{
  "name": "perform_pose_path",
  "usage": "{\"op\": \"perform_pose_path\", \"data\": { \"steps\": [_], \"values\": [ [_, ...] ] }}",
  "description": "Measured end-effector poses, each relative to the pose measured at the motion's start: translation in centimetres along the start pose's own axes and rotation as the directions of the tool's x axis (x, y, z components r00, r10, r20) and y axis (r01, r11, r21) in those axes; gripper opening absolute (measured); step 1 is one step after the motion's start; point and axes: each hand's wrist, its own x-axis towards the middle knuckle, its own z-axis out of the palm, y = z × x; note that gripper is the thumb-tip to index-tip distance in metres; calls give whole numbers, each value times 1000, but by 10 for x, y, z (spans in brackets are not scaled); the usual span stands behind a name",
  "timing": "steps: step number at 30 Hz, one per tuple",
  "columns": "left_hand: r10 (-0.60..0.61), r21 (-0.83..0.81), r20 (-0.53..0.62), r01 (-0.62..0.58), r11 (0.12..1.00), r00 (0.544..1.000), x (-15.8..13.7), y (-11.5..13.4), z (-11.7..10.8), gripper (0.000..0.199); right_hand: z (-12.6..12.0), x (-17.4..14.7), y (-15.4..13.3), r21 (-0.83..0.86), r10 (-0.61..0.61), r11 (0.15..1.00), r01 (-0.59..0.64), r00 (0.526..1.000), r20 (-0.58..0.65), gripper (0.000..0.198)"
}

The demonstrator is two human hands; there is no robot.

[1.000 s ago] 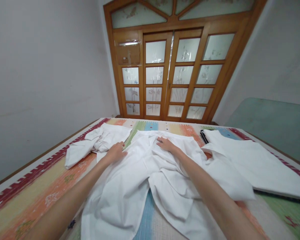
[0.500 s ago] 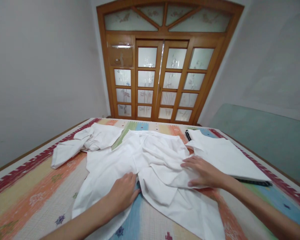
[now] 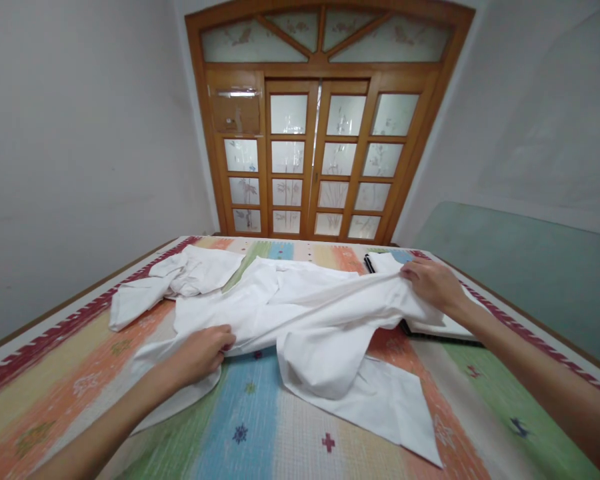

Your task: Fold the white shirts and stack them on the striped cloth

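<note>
A white garment point(image 3: 325, 353), its kind unclear in the folds, lies spread and rumpled across the striped cloth point(image 3: 253, 413). My left hand point(image 3: 207, 350) is closed on its near edge, left of the middle. On the right, my right hand point(image 3: 430, 283) pinches another part of it, raised a little above the bed-like surface. Between both hands the fabric is pulled into a taut slanting fold. One flap hangs below this fold, and a corner of the garment lies flat toward me.
Another crumpled white cloth piece point(image 3: 200, 270) lies at the far left; whether it joins the garment I cannot tell. Behind my right hand is a folded white stack point(image 3: 443, 327) with dark edges. A pale green board point(image 3: 525, 280) stands along the right wall, and wooden glazed doors point(image 3: 313, 160) fill the back.
My hands have moved apart, the left one leftward and the right one up and to the right. The garment between them has been lifted and stretched into a taut fold.
</note>
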Motion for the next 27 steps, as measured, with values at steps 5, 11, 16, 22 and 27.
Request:
{"op": "perform_pose_path", "data": {
  "steps": [5, 11, 16, 22, 27],
  "values": [
    [-11, -55, 46, 13, 998, 999, -8, -13, -11, 21, -13, 17, -10, 100, -94, 989, 107, 987, -127, 31],
    [301, -308, 436, -174, 935, 848, -7, -2, -18, 16, -52, 7, -56, 109, 23, 993, 46, 826, -563, 28],
    [349, -355, 247, -251, 900, 904, 10, 30, -43, 26, -74, -22, -122, 437, -184, 810, 392, 876, -446, 19],
    [156, -370, -214, -228, 900, 964, 61, 66, -49, 31, -62, -71, -198, 738, -649, 447, 505, 751, -120, 23],
    [7, -426, -116, -56, 903, 993, 117, 95, -14, 59, -15, -101, -238, 790, -851, 293, 539, 524, -42, 31]
  ]
}}
